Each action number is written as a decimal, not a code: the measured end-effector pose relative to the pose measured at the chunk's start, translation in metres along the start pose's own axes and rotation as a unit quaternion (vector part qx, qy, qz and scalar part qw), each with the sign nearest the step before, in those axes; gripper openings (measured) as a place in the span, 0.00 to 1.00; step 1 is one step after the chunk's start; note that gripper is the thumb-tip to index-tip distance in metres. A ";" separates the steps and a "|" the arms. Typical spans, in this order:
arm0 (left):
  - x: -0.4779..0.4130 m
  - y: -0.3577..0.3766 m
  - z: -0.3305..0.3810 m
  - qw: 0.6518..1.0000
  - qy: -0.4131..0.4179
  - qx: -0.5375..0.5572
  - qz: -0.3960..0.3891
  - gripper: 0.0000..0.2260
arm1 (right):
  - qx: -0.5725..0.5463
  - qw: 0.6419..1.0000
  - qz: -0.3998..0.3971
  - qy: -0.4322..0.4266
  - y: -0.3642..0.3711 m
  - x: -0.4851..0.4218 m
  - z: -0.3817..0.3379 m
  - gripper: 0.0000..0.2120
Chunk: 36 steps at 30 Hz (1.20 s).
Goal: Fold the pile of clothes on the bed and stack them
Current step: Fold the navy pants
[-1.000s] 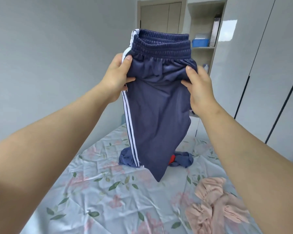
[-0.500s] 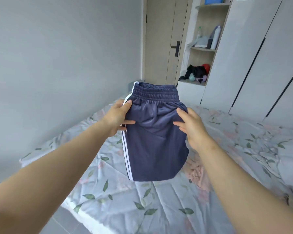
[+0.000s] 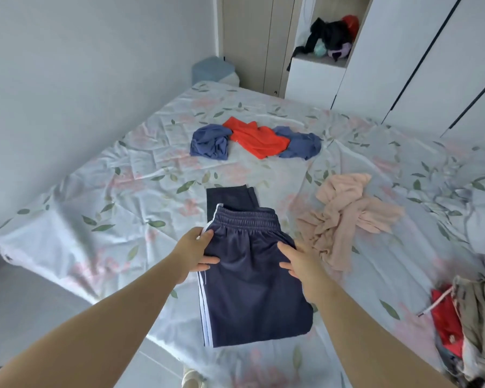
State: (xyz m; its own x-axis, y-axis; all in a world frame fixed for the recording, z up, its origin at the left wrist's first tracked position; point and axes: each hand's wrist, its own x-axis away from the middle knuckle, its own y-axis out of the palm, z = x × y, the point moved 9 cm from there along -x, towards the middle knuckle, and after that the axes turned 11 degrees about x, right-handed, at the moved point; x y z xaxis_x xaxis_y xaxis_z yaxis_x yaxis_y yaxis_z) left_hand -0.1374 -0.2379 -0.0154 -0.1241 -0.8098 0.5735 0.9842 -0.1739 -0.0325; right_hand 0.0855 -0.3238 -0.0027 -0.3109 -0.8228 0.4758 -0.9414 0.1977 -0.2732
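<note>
Folded shorts (image 3: 252, 278) now lowered from mid-air onto dark folded item (image 3: 230, 196) on bed (image 3: 109, 197), left hand (image 3: 198, 252) pinching waistband edge, right hand (image 3: 298, 264) flat, fingers spread on top; stack started, loose clothes remain

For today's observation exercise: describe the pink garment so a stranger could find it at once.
Start at the floral bed. Right of the navy shorts, beside the right hand, lies a crumpled pink garment. It is the only pale pink item; the far clothes are blue and orange.
</note>
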 end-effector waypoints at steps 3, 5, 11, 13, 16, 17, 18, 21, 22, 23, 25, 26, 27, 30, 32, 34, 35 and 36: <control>-0.045 -0.007 -0.007 0.999 -0.033 0.000 0.006 0.07 | 0.018 0.999 0.000 0.029 0.014 -0.044 0.003 0.06; -0.080 -0.011 -0.002 0.999 -0.047 0.000 0.010 0.07 | 0.031 0.998 0.012 0.049 0.021 -0.079 -0.003 0.04; -0.196 -0.012 0.038 0.999 -0.038 -0.006 0.029 0.18 | 0.052 0.994 0.088 0.038 0.037 -0.197 -0.036 0.17; -0.221 -0.011 0.025 0.990 -0.084 -0.109 0.025 0.30 | 0.052 0.991 0.096 0.078 0.045 -0.215 -0.019 0.25; -0.234 0.003 -0.013 0.961 -0.107 -0.250 -0.038 0.32 | 0.108 0.982 0.067 0.139 0.060 -0.212 0.028 0.30; -0.233 0.008 -0.027 0.954 -0.106 -0.273 -0.060 0.31 | 0.129 0.979 0.051 0.152 0.065 -0.206 0.045 0.30; -0.232 0.012 -0.041 0.946 -0.101 -0.297 -0.078 0.30 | 0.149 0.974 0.039 0.164 0.068 -0.200 0.061 0.30; -0.224 0.020 -0.076 0.912 -0.072 -0.385 -0.124 0.27 | 0.216 0.959 -0.001 0.181 0.075 -0.186 0.102 0.29; -0.221 0.024 -0.087 0.904 -0.061 -0.400 -0.137 0.26 | 0.243 0.954 -0.016 0.177 0.077 -0.184 0.113 0.28; -0.216 0.027 -0.098 0.899 -0.052 -0.410 -0.148 0.26 | 0.268 0.948 -0.032 0.170 0.079 -0.182 0.122 0.28; -0.206 0.034 -0.120 0.889 -0.039 -0.425 -0.166 0.25 | 0.309 0.936 -0.063 0.154 0.082 -0.177 0.139 0.28; -0.200 0.038 -0.130 0.885 -0.034 -0.431 -0.172 0.25 | 0.328 0.931 -0.076 0.143 0.084 -0.174 0.147 0.28; -0.193 0.041 -0.141 0.882 -0.024 -0.436 -0.176 0.25 | 0.350 0.924 -0.085 0.129 0.085 -0.171 0.154 0.27; -0.173 0.049 -0.172 0.865 0.012 -0.468 -0.179 0.26 | 0.431 0.892 -0.108 0.083 0.090 -0.160 0.178 0.27; -0.159 0.053 -0.198 0.839 0.002 -0.511 -0.186 0.31 | 0.480 0.865 -0.130 0.064 0.093 -0.152 0.197 0.29; -0.143 0.055 -0.225 0.795 -0.023 -0.571 -0.204 0.39 | 0.531 0.833 -0.153 0.036 0.095 -0.144 0.214 0.33; -0.137 0.057 -0.235 0.769 -0.021 -0.602 -0.213 0.43 | 0.558 0.814 -0.161 0.016 0.095 -0.141 0.221 0.35; -0.133 0.059 -0.243 0.745 -0.011 -0.630 -0.217 0.46 | 0.584 0.794 -0.168 -0.007 0.096 -0.138 0.229 0.37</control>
State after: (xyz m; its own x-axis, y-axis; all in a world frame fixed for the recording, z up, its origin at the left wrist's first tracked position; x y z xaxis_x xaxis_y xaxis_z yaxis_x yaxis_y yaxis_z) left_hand -0.0935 -0.2766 -0.2930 -0.3805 -0.5167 0.7670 -0.0498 -0.8167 -0.5749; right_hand 0.0684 -0.3132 -0.2856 -0.0593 -0.7314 0.6794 -0.2042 -0.6573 -0.7254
